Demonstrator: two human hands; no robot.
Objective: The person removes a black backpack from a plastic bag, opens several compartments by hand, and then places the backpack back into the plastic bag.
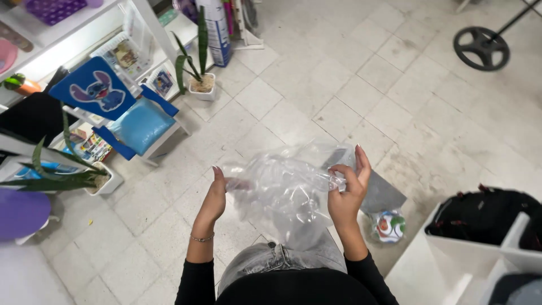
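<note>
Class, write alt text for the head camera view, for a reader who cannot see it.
Seen from above, a person's left hand and right hand hold a crumpled clear plastic bag open over a pale tiled floor. A small blue chair and potted plants stand to the left, and a colourful ball lies near a white shelf unit at right.
</note>
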